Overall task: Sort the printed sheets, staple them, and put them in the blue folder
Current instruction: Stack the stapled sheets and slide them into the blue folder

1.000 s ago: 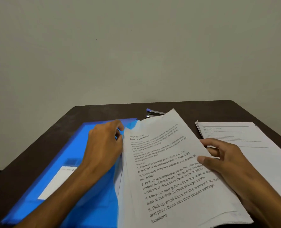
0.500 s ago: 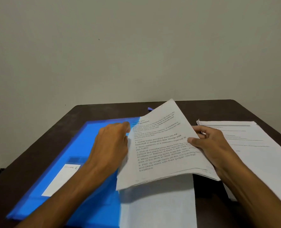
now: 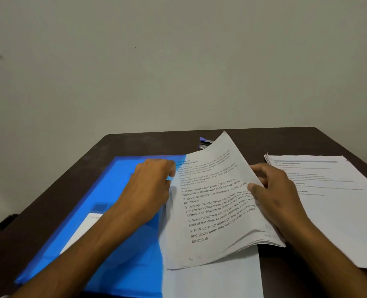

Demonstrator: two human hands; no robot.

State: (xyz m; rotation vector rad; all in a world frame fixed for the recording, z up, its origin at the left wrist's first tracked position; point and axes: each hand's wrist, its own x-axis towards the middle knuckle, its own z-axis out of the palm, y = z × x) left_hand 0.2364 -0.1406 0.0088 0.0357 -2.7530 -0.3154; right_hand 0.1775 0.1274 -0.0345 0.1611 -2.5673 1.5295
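Viewing from the head camera, forward and down onto a dark brown table (image 3: 285, 140) set against a plain pale wall (image 3: 178, 61).

Left hand (image 3: 150, 190): back of hand up, fingers curled at the left edge of the stapled sheets (image 3: 212, 211), over the blue folder (image 3: 118, 244). Exact finger contact hidden behind the knuckles; grip on the folder flap or on the paper edge cannot be told.

Right hand (image 3: 277, 196): holding the right edge of the stapled sheets, thumb on the printed top page, remaining fingers curled behind the bundle.

Stapled sheets: several white pages, raised off the table and tilted, far corner highest, near corner drooping. Heading "Desk Organization" and a numbered list legible on the top page. Bundle located between the two hands, left edge meeting the right edge of the blue folder.

Blue folder: lying flat on the left half of the table, a white label (image 3: 81, 233) on its cover, partly covered by the left forearm. A blank white sheet (image 3: 217, 280) lying flat just right of the folder, under the raised bundle.

Second stack of printed sheets (image 3: 339, 201): flat on the right side of the table, behind the right hand.

Blue stapler (image 3: 205, 143): at the far side of the table, partly hidden by the raised far corner of the bundle.
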